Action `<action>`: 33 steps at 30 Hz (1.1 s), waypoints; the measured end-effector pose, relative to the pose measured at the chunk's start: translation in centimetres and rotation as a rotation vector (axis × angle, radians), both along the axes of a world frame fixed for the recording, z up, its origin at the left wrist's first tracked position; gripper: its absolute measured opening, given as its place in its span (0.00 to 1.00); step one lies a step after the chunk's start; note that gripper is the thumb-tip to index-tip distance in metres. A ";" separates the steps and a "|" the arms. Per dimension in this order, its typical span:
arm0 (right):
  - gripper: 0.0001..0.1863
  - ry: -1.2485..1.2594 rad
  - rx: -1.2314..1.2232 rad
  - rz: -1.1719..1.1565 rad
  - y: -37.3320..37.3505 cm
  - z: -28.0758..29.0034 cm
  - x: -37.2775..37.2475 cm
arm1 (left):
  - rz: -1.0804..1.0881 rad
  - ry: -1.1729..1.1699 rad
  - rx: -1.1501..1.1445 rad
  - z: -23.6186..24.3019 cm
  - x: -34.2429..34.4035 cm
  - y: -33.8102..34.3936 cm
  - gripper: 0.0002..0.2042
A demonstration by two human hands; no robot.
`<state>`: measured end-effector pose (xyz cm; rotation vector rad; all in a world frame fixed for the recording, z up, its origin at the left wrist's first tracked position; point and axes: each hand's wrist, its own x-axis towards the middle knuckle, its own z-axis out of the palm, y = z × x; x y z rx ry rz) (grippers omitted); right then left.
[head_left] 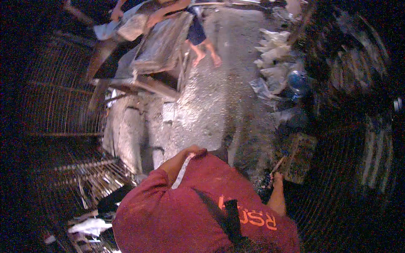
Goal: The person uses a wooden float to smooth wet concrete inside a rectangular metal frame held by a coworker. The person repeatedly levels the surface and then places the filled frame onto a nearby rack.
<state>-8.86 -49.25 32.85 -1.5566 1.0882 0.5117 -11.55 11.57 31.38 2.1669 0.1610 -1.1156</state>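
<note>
My left hand (pixel 195 150) is at the front hem of my red shirt (pixel 211 181), its fingers closed on the cloth. Off to my right, low down, my right hand (pixel 277 178) is closed around a thin, pale, stick-like thing (pixel 278 164). Its exact kind is too blurred to make out. Beyond that hand stands a dull brown block or box (pixel 300 158). A dark strap (pixel 232 221) hangs over my shirt.
Ahead to the left is a worn wooden table (pixel 162 46), with a barefoot person (pixel 198 31) beside it handling a pale bundle (pixel 133 27). Pale sacks (pixel 272 55) and a blue round container (pixel 297 80) line the right side. Slatted wood (pixel 90 175) lies left over rough ground.
</note>
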 end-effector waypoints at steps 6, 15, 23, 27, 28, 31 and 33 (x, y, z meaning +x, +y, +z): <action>0.20 -0.035 -0.137 0.069 3.9 1.3 -2.1 | 0.495 -0.148 -0.220 3.6 -4.3 1.2 0.25; 0.22 0.043 -0.147 0.172 18.7 2.1 -1.6 | 0.421 -0.046 0.004 1.6 -8.3 14.8 0.22; 0.25 -0.031 -0.164 0.272 32.1 3.5 7.7 | 0.936 -0.637 -0.037 2.4 6.4 31.6 0.20; 0.27 -0.138 -0.243 0.311 35.6 2.4 14.9 | 1.143 -0.680 -0.190 11.6 13.0 32.9 0.17; 0.27 -0.197 -0.270 0.317 36.8 2.1 17.3 | 1.182 -0.693 -0.211 13.1 13.6 33.5 0.17; 0.28 -0.473 -0.378 0.367 42.9 1.9 27.4 | 1.186 -0.816 -0.208 16.5 15.5 37.2 0.17; 0.28 -0.662 -0.482 0.468 47.6 2.5 35.9 | 1.232 -0.845 -0.257 17.5 17.0 40.3 0.17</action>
